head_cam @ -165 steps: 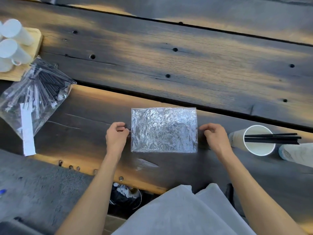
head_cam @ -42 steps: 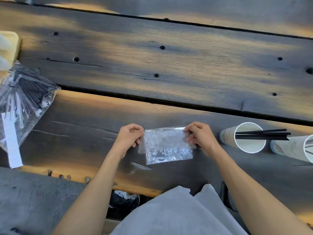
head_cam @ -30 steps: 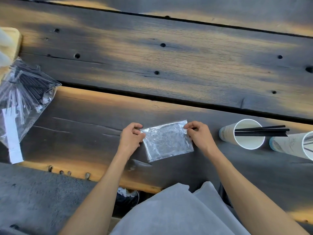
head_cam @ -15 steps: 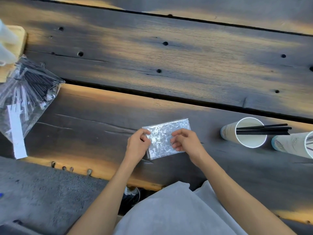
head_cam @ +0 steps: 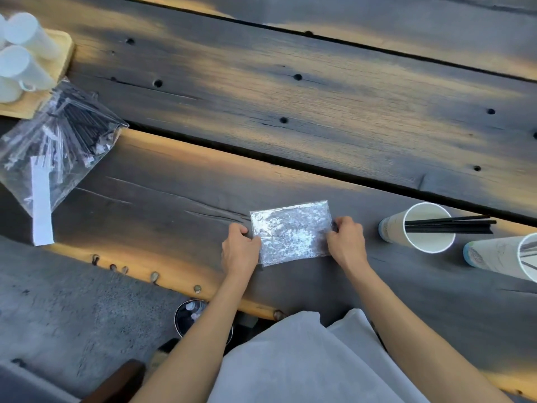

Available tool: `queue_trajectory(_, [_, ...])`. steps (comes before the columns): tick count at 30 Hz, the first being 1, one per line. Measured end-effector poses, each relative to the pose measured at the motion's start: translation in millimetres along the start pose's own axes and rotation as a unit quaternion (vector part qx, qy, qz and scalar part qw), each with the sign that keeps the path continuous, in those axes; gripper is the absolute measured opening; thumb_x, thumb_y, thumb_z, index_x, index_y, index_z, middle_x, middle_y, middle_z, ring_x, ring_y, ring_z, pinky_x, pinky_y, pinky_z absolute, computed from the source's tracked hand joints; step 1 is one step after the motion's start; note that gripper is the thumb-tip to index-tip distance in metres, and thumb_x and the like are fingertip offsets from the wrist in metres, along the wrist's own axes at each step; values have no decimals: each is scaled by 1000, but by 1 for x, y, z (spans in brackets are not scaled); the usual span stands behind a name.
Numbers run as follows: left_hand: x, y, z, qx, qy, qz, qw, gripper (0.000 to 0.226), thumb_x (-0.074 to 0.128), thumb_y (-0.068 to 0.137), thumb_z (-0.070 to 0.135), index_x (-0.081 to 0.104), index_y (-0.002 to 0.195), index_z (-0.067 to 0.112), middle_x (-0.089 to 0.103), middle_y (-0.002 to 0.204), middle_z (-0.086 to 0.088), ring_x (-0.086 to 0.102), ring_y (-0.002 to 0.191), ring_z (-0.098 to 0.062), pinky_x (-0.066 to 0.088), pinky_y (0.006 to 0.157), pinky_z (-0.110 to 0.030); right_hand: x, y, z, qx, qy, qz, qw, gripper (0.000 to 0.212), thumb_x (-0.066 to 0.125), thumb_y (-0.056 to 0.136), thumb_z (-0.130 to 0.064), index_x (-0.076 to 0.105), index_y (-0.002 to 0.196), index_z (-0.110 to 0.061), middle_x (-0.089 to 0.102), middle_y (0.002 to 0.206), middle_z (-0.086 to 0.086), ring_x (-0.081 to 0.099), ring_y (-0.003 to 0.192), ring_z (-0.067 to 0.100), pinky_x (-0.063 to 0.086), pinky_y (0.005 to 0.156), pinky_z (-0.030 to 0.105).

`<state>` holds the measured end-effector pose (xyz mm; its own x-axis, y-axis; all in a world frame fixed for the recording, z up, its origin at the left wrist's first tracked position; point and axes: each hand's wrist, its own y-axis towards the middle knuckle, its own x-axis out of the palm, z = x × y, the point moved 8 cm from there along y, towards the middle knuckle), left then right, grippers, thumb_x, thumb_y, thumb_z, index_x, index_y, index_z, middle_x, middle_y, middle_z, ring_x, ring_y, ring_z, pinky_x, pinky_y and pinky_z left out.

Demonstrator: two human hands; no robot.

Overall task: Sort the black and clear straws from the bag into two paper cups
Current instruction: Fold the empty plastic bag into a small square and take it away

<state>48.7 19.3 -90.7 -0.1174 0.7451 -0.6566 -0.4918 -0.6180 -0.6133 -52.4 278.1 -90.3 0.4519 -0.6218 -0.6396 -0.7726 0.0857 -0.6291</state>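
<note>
An empty, folded bag (head_cam: 291, 232) lies flat on the table (head_cam: 319, 112) near its front edge. The left hand (head_cam: 239, 251) pinches its left edge; the right hand (head_cam: 345, 242) pinches its right edge. Assessment: thin, light, limp, slippery film that is best gripped at the edges or pressed flat. Black straws (head_cam: 449, 225) rest in the near cup (head_cam: 418, 228); a second cup (head_cam: 502, 257) stands to the right. A full bag (head_cam: 55, 141) lies far left.
</note>
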Motion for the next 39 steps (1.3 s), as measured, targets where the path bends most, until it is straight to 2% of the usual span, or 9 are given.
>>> queue_trajectory(7, [19, -15, -19, -77, -155, -118, 978, 26, 68, 80, 34, 57, 87, 12, 57, 81, -3, 49, 70, -20, 43, 62, -28, 3, -1, -4, -6, 24, -35, 999, 17, 48, 80, -15, 52, 96, -10, 63, 98, 9, 59, 93, 30, 47, 69, 37])
queue_trajectory(13, [32, -49, -42, -120, -357, -165, 912, 23, 69, 91, 13, 69, 114, 12, 75, 114, -5, 69, 108, -24, 56, 93, -47, 5, -8, -10, -74, -72, -58, 993, 28, 47, 76, -32, 54, 90, -8, 63, 99, 16, 58, 94, 38, 43, 72, 39])
queue_trajectory(18, [18, -81, -66, -126, -484, -105, 859, 20, 62, 97, 8, 65, 116, 8, 72, 109, -10, 66, 88, -19, 54, 68, -31, 18, -34, -31, -123, -116, -103, 980, 47, 44, 90, -41, 54, 119, -6, 53, 123, 19, 51, 112, 39, 42, 89, 43])
queue_trajectory(23, [-9, -112, -117, -132, -632, -41, 762, 26, 59, 98, 11, 60, 123, 19, 75, 117, -6, 67, 77, -6, 45, 58, -23, 72, -74, -61, -100, -15, -250, 963, 61, 48, 88, -55, 50, 126, -7, 61, 108, 4, 66, 104, 32, 53, 80, 40])
queue_trajectory(28, [-36, -141, -201, -146, -688, 61, 708, 27, 62, 96, 11, 57, 123, 14, 69, 127, -5, 66, 82, -4, 43, 48, -19, 140, -134, -81, -116, -9, -338, 934, 15, 59, 88, -20, 53, 92, -7, 62, 87, 8, 75, 62, 26, 37, 42, 28])
queue_trajectory(32, [-44, -164, -276, -176, -681, 126, 700, 7, 64, 95, 14, 58, 93, 16, 69, 112, -8, 68, 77, -6, 45, 45, -18, 199, -183, -90, -160, -62, -374, 911, 15, 54, 94, -5, 49, 81, -11, 57, 83, 10, 66, 49, 19, 54, 46, 35])
queue_trajectory(34, [-42, -175, -313, -194, -687, 161, 682, 21, 68, 92, 15, 58, 110, 12, 70, 112, -9, 68, 87, -12, 49, 47, -19, 232, -208, -87, -183, -100, -399, 893, 7, 58, 95, -11, 56, 97, -4, 57, 96, 10, 71, 59, 29, 62, 65, 48])
queue_trajectory(36, [-29, -181, -344, -218, -707, 186, 647, 36, 67, 93, 13, 52, 126, 12, 70, 107, -7, 67, 86, -13, 53, 49, -20, 263, -219, -79, -203, -150, -403, 880, 28, 60, 95, -13, 54, 112, 8, 52, 98, 10, 72, 67, 34, 59, 76, 52])
queue_trajectory(39, [2, -183, -385, -251, -741, 190, 593, 5, 56, 99, 6, 60, 100, 7, 74, 85, -5, 68, 73, -13, 58, 57, -21, 312, -216, -55, -204, -196, -396, 874, 14, 55, 95, -3, 55, 107, 5, 58, 96, 19, 65, 66, 27, 63, 65, 42])
